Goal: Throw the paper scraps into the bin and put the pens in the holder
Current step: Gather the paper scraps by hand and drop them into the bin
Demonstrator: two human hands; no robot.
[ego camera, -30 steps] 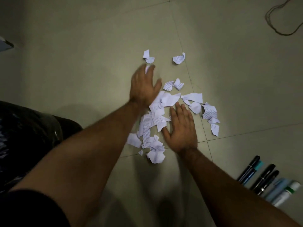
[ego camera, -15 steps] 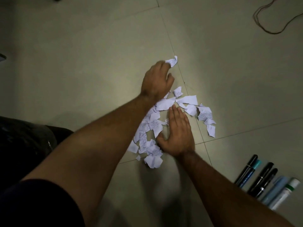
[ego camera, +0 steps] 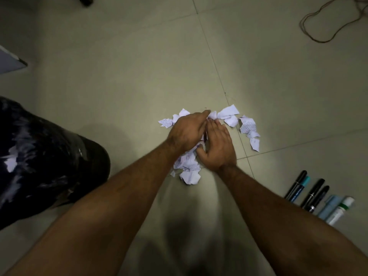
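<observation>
Paper scraps [ego camera: 189, 166] are being cupped loosely between the flat left hand [ego camera: 187, 132] and right hand [ego camera: 217, 148], neither clenched, so the loose bits at the right edge are likely getting left behind.

**Legible text: none**

Paper scraps [ego camera: 248, 127] on the floor carry lines of small print, too blurred to read. The pens [ego camera: 310, 194] show no label that can be made out; a green band on the white one [ego camera: 339, 213] may be a marking.
</observation>
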